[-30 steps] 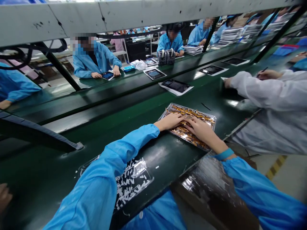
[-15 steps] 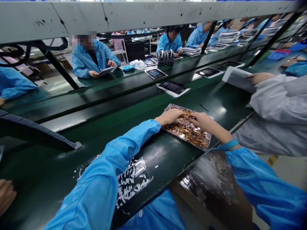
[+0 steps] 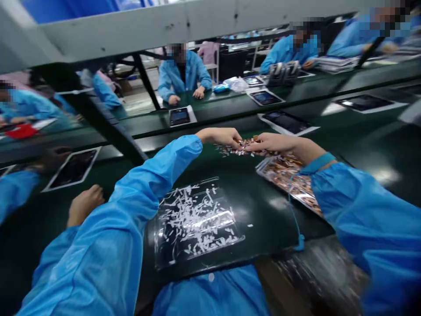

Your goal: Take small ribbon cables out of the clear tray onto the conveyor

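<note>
Left hand [image 3: 226, 137] and right hand [image 3: 278, 143] grip a clump of parts [image 3: 242, 148] above a bench [image 3: 253, 193]. A filled tray [image 3: 274, 181] lies nearby.

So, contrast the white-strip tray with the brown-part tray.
The white-strip tray is loosely strewn; the brown-part tray, densely filled. The white-strip tray lies centrally; the brown-part tray lies farther right, partly behind the right sleeve. Both rest on the green bench.
</note>
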A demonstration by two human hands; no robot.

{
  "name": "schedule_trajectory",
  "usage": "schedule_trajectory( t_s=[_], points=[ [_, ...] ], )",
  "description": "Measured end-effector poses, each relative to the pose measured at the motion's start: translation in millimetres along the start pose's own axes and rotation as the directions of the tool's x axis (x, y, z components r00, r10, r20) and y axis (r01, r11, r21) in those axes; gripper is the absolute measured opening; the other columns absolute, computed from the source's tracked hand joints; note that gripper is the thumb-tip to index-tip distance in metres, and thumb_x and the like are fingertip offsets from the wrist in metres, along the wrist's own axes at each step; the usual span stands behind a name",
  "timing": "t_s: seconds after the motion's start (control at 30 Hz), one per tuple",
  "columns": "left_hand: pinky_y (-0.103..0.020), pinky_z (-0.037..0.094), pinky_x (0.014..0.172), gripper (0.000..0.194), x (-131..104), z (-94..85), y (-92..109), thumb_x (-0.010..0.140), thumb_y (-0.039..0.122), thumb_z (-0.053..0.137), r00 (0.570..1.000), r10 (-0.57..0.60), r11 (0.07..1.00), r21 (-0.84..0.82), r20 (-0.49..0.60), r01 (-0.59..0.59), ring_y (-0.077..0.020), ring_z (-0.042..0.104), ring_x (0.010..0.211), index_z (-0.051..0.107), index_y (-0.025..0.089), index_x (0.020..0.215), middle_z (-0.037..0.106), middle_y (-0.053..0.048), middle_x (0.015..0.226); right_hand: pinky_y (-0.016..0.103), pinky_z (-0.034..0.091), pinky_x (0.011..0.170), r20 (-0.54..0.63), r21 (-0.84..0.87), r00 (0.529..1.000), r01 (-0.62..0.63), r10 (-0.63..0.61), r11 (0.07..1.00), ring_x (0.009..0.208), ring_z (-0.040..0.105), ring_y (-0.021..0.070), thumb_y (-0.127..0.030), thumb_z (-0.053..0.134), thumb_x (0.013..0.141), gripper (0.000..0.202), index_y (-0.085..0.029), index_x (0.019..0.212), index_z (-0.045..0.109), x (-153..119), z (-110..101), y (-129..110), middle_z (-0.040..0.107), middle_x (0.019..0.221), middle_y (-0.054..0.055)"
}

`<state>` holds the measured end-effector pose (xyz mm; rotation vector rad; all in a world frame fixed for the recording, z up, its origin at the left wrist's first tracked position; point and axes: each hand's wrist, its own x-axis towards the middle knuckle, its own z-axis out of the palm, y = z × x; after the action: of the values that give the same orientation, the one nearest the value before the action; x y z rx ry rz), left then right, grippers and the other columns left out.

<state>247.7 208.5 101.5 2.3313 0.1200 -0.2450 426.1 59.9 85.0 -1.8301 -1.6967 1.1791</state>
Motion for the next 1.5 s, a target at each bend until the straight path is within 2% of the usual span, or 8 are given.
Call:
schedule_trajectory(
  t_s=[0.23, 0.43, 0.63, 0.8, 1.0, 1.17, 1.3, 1.5],
  points=[
    [-0.030, 0.049, 0.073, 0.023, -133, 20.6, -100, 0.076, 0.038, 0.071, 0.942, -0.315, 0.929, -0.240, -0.113, 0.282, -0.0158, 0.060, 0.071, 0.073, 0.016, 0.081, 0.069, -0.002, 0.074, 0.023, 0.028, 0.040, 0.289, 0.047, 0.950, 0.105, -0.114, 0.993, 0.049, 0.037, 0.0080, -0.082, 0.074, 0.066, 0.065, -0.020, 0.071, 0.056, 138, 95, -57, 0.047, 0.057, -0.003],
    [-0.030, 0.054, 0.069, 0.027, -177, 67.3, -136, 0.078, 0.045, 0.073, 0.900, -0.435, 0.848, -0.348, -0.022, 0.401, -0.0170, 0.064, 0.070, 0.075, 0.018, 0.079, 0.072, -0.005, 0.075, 0.024, 0.043, 0.049, 0.494, -0.070, 0.869, 0.074, -0.030, 0.995, 0.054, 0.049, 0.0101, -0.077, 0.072, 0.073, 0.060, -0.017, 0.078, 0.066, 168, 139, -66, 0.059, 0.064, 0.001],
    [-0.031, 0.047, 0.061, 0.056, -190, 67.2, -139, 0.088, 0.066, 0.060, 0.854, -0.512, 0.848, -0.215, -0.093, 0.485, -0.0173, 0.058, 0.058, 0.074, 0.016, 0.068, 0.068, -0.006, 0.066, 0.034, 0.055, 0.058, 0.298, -0.279, 0.953, 0.027, 0.060, 0.960, 0.064, 0.066, 0.0211, -0.073, 0.069, 0.077, 0.056, -0.018, 0.086, 0.068, 180, 104, -60, 0.070, 0.074, 0.009],
    [-0.028, 0.046, 0.080, 0.041, -199, 66.9, -133, 0.094, 0.049, 0.059, 0.815, -0.441, 0.883, -0.020, -0.375, 0.469, -0.0215, 0.067, 0.089, 0.078, 0.014, 0.105, 0.076, -0.009, 0.101, 0.038, 0.051, 0.070, 0.054, -0.366, 0.987, 0.161, -0.152, 0.916, 0.076, 0.067, 0.0252, -0.070, 0.059, 0.085, 0.053, -0.019, 0.094, 0.071, 154, 111, -54, 0.071, 0.082, 0.010],
    [-0.029, 0.045, 0.094, 0.037, -209, 99.3, -118, 0.103, 0.040, 0.051, 0.840, -0.247, 0.926, 0.137, -0.482, 0.351, -0.0225, 0.064, 0.109, 0.073, 0.015, 0.120, 0.072, -0.011, 0.116, 0.036, 0.046, 0.079, 0.162, -0.300, 0.944, 0.325, -0.288, 0.897, 0.086, 0.063, 0.0248, -0.067, 0.070, 0.074, 0.047, -0.022, 0.081, 0.079, 132, 157, -52, 0.073, 0.092, 0.009],
    [-0.030, 0.046, 0.097, 0.027, -212, 121.5, -124, 0.101, 0.032, 0.058, 0.863, -0.181, 0.931, 0.202, -0.472, 0.306, -0.0223, 0.063, 0.111, 0.075, 0.017, 0.116, 0.072, -0.011, 0.114, 0.034, 0.045, 0.068, 0.237, -0.170, 0.947, 0.260, -0.216, 0.951, 0.071, 0.061, 0.0201, -0.076, 0.065, 0.073, 0.058, -0.020, 0.079, 0.080, 147, 144, -42, 0.075, 0.079, 0.007],
    [-0.031, 0.045, 0.098, 0.025, -212, 134.9, -128, 0.101, 0.025, 0.055, 0.832, -0.198, 0.906, 0.227, -0.519, 0.357, -0.0220, 0.062, 0.111, 0.075, 0.018, 0.114, 0.069, -0.010, 0.117, 0.033, 0.045, 0.062, 0.225, -0.094, 0.958, 0.205, -0.180, 0.974, 0.067, 0.061, 0.0183, -0.075, 0.065, 0.074, 0.063, -0.017, 0.090, 0.082, 148, 131, -32, 0.076, 0.080, 0.009],
    [-0.034, 0.047, 0.095, 0.032, -206, 142.4, -119, 0.101, 0.033, 0.058, 0.780, -0.225, 0.864, 0.251, -0.583, 0.437, -0.0245, 0.061, 0.109, 0.067, 0.017, 0.128, 0.066, -0.010, 0.118, 0.035, 0.053, 0.079, 0.204, -0.071, 0.954, 0.239, -0.221, 0.968, 0.085, 0.071, 0.0231, -0.060, 0.073, 0.073, 0.051, -0.020, 0.103, 0.082, 153, 136, -27, 0.080, 0.086, 0.006]
  ],
)
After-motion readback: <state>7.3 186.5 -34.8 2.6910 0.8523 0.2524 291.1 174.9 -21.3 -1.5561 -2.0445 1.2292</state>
